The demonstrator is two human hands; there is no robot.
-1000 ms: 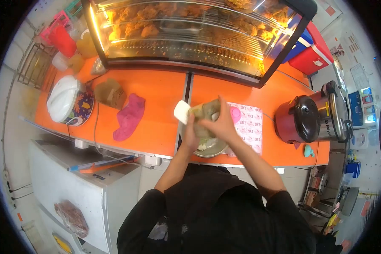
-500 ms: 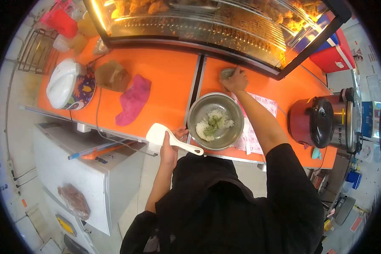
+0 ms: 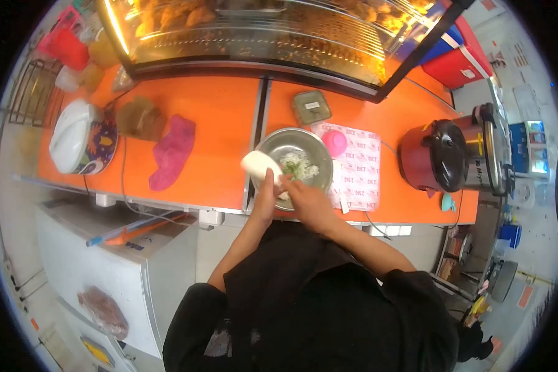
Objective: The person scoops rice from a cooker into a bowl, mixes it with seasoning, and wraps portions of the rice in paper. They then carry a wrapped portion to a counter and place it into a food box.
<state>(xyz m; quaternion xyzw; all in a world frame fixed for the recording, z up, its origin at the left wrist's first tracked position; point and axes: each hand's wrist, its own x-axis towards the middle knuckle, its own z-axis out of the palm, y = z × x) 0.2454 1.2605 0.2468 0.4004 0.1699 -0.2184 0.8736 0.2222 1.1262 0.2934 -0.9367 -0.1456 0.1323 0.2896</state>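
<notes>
A white rice paddle [image 3: 260, 165] is held over the left rim of a steel bowl [image 3: 323, 149]. My left hand [image 3: 266, 197] is closed around the paddle just below its blade. At the paddle's handle, the fingers of my right hand [image 3: 310, 204] are closed too, and the handle is mostly hidden between the two hands. White rice with chopped green bits [image 3: 299, 166] lies in the bowl. Behind the bowl sits a square container [image 3: 311, 108] with a small white label and greenish contents.
Printed pink-and-white paper [image 3: 359, 170] with a round pink item [image 3: 335, 142] lies right of the bowl. Rice cookers [image 3: 434, 155] stand farther right. A glass food warmer [image 3: 248, 62] lines the back. A pink cloth [image 3: 172, 152] and brown paper box [image 3: 139, 118] are left.
My right hand has left the square container and come back to the paddle at the bowl's near side. The paddle has moved up and over the bowl's left rim.
</notes>
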